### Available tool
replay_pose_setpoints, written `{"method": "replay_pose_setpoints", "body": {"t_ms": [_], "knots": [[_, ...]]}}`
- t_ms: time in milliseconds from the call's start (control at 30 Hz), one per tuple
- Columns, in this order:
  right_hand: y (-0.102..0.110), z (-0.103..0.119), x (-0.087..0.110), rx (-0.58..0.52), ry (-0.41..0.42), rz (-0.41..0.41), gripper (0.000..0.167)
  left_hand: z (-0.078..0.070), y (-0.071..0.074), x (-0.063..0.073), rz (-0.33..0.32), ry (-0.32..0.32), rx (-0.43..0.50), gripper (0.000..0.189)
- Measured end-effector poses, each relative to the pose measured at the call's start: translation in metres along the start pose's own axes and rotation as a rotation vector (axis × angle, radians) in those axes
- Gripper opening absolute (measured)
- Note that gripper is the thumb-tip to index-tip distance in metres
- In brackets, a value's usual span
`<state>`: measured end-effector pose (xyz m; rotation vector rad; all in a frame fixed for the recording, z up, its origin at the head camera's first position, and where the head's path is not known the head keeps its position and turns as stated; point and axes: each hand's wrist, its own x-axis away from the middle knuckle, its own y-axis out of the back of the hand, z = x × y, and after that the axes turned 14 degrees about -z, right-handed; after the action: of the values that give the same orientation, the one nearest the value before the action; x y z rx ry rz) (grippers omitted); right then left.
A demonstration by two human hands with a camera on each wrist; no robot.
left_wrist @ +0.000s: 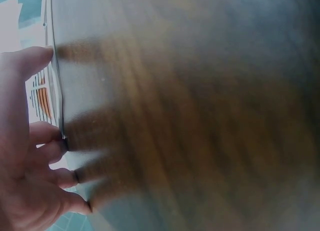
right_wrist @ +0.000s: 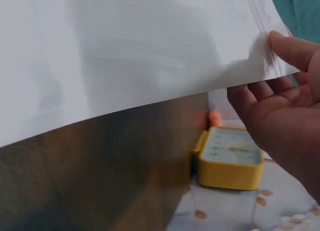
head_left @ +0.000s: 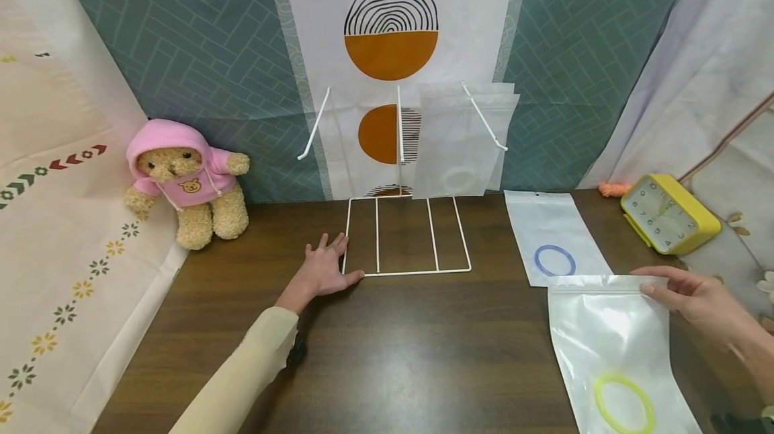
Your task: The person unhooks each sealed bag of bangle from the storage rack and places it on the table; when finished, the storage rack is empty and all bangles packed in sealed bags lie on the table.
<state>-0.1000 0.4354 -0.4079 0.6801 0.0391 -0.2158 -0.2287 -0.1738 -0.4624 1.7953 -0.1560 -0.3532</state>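
Observation:
My left hand rests with spread fingers at the front left corner of a white wire rack's base. In the left wrist view the fingertips meet the dark tabletop and the thumb lies at the wire. At the right, my right hand pinches the top right corner of a white zip bag between thumb and fingers. A yellow ring shows through its lower part. Behind it, another zip bag with a blue ring lies on the table, its near edge overlapped by the held bag.
Several translucent bags hang from the rack's right hook; the left hook and middle hook stick out bare. A teddy bear in a pink hoodie sits back left. A yellow clock stands back right.

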Motion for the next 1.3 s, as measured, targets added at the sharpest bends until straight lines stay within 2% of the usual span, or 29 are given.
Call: {"method": "replay_pose_setpoints", "body": {"t_ms": [167, 333, 467, 700, 933, 1100, 1300], "knots": [[-0.010, -0.006, 0.002, 0.018, -0.084, 0.015, 0.020, 0.000, -0.001, 0.000, 0.000, 0.002, 0.006, 0.093], [-0.017, -0.010, -0.001, 0.113, -0.069, 0.017, 0.036, 0.000, -0.002, 0.000, -0.008, -0.007, -0.005, 0.093], [-0.021, -0.014, -0.001, 0.125, -0.042, 0.018, 0.043, -0.001, -0.002, -0.001, -0.005, -0.006, -0.003, 0.092], [-0.025, -0.011, -0.006, 0.208, -0.080, 0.057, 0.069, -0.002, -0.001, 0.000, -0.004, 0.000, -0.002, 0.092], [-0.036, -0.013, -0.004, 0.301, 0.052, -0.011, 0.054, -0.002, 0.000, 0.000, 0.003, 0.002, -0.006, 0.092], [-0.041, -0.011, -0.003, 0.403, 0.139, -0.058, 0.050, -0.002, 0.000, -0.001, 0.005, 0.004, -0.006, 0.093], [-0.048, -0.005, -0.002, 0.451, 0.232, -0.079, 0.048, -0.001, 0.000, -0.001, 0.011, 0.008, -0.001, 0.094]]}}
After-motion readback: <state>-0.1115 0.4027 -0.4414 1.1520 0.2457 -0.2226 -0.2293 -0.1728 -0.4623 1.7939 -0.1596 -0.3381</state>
